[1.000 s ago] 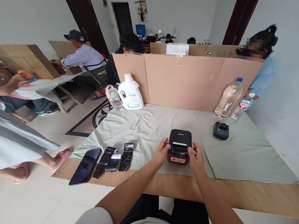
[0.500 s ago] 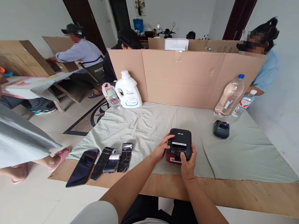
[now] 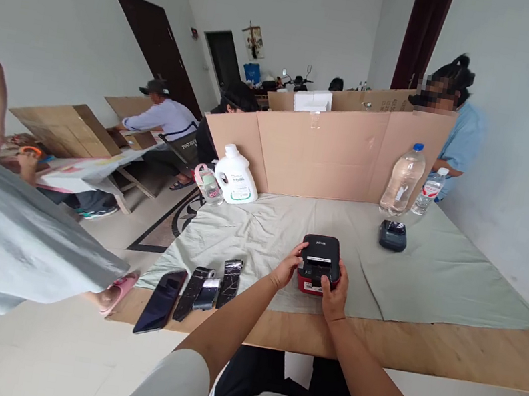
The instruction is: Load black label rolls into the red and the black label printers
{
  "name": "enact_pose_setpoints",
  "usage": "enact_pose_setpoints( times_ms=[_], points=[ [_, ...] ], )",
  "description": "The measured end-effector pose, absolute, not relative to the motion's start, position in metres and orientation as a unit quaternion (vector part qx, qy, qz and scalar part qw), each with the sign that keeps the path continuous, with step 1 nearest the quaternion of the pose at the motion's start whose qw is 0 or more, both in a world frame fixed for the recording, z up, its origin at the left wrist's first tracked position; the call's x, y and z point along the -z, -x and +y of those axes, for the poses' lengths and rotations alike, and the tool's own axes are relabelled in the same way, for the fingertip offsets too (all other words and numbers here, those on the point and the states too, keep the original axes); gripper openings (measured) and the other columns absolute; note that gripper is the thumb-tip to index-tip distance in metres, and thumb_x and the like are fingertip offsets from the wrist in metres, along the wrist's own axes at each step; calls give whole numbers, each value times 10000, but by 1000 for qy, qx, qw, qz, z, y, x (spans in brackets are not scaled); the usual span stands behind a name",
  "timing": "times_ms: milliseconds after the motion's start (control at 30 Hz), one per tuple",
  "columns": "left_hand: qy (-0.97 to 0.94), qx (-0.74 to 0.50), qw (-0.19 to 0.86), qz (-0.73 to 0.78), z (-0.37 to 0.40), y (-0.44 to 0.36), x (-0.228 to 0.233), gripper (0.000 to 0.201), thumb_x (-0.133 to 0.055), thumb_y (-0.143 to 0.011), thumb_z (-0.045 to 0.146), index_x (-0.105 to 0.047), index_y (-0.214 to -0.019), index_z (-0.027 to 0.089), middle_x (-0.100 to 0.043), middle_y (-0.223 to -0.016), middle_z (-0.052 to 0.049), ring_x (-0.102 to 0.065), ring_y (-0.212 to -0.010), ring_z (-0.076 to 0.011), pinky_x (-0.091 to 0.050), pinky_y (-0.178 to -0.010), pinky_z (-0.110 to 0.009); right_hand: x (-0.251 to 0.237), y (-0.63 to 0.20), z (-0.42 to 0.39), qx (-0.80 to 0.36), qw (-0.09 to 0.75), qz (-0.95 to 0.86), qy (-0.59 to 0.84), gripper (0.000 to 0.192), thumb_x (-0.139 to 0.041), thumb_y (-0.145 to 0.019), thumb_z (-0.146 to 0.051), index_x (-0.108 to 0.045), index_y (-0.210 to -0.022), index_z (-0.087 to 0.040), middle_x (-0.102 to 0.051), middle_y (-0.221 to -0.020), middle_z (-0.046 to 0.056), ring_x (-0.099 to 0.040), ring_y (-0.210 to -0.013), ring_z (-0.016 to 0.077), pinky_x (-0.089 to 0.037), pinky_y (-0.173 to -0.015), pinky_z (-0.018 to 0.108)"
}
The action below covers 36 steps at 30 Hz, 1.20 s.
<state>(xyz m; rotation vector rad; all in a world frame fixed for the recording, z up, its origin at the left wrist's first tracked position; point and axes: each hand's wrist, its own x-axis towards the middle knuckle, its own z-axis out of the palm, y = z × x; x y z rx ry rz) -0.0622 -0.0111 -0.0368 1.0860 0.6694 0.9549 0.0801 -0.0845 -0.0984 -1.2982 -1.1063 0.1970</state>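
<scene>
A black and red label printer (image 3: 321,249) sits on the cloth-covered table in front of me, its lid down. My left hand (image 3: 287,267) holds its left side, fingers against the lid's edge. Around the right side and front corner is my right hand (image 3: 335,296), with the thumb on the front of the top by the slot. Left of the hands lie several black rolls with a pale veined pattern (image 3: 230,283). Beside them, near the table edge, is a dark smartphone (image 3: 160,302).
A small black device (image 3: 392,237) lies at the right, before a large water bottle (image 3: 403,179) and a smaller bottle (image 3: 430,192). A white detergent jug (image 3: 237,178) and a pink-handled clear bottle (image 3: 209,187) stand back left. A cardboard partition (image 3: 322,157) borders the back. A person stands left.
My view has shifted, so the scene sits lower and farther right. Both hands keep their hold on the printer. The standing person's arm now shows at the left.
</scene>
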Motion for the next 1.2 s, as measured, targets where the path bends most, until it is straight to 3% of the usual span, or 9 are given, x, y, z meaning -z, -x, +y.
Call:
enact_pose_setpoints(
  times_ms=[233, 467, 700, 833, 933, 1067, 1200],
  points=[
    [-559, -382, 666, 315, 2, 68, 39, 747, -524, -595, 193, -493, -1340, 247, -461, -1411, -21, -364, -1310, -273, -228, -1098, -393, 99, -81, -85, -74, 653, -493, 570, 634, -513, -853, -495, -353, -1395, -206, -482, -1349, 130, -452, -1224, 268, -386, -1017, 505],
    [-557, -375, 664, 329, 2, 68, 41, 853, -474, -533, 136, -447, -1376, 268, -408, -1450, 3, -356, -1315, -265, -242, -1102, -405, 98, -80, -85, -61, 651, -497, 571, 629, -501, -862, -484, -342, -1405, -208, -472, -1361, 133, -453, -1224, 269, -379, -1021, 511],
    [-572, -358, 657, 336, 5, 69, 28, 1027, -468, -517, 104, -184, -1481, 314, -290, -1517, -1, -325, -1337, -248, -292, -1081, -419, 99, -80, -86, -86, 657, -493, 564, 718, -517, -847, -506, -276, -1445, -189, -441, -1396, 150, -432, -1260, 283, -363, -1035, 519],
    [-641, -364, 542, 403, 7, 67, 21, 816, -484, -595, 102, -393, -1389, 268, -403, -1439, -29, -347, -1321, -244, -309, -1074, -407, 100, -80, -85, -89, 654, -493, 567, 660, -506, -851, -518, -349, -1405, -197, -467, -1371, 140, -447, -1238, 280, -375, -1026, 522],
    [-743, -334, 353, 460, 8, 58, 7, 514, -518, -685, 130, -587, -1188, 204, -550, -1268, -64, -447, -1223, -237, -340, -1055, -391, 101, -80, -85, -87, 654, -497, 564, 654, -485, -860, -526, -340, -1409, -201, -458, -1378, 137, -438, -1248, 282, -365, -1031, 533],
    [-863, -171, 168, 444, 17, 34, -19, 316, -498, -785, 172, -666, -1047, 229, -667, -1096, -40, -543, -1105, -221, -361, -1023, -384, 103, -82, -85, -89, 661, -511, 542, 630, -421, -883, -543, -343, -1408, -203, -455, -1376, 133, -426, -1257, 283, -351, -1038, 540],
    [-890, 36, 145, 431, 36, 5, -25, 290, -615, -716, 187, -695, -988, 245, -702, -1056, -57, -578, -1083, -271, -296, -1049, -449, 104, -83, -85, -98, 669, -510, 532, 611, -393, -898, -535, -344, -1407, -200, -447, -1384, 134, -412, -1270, 280, -345, -1046, 535]
  ],
)
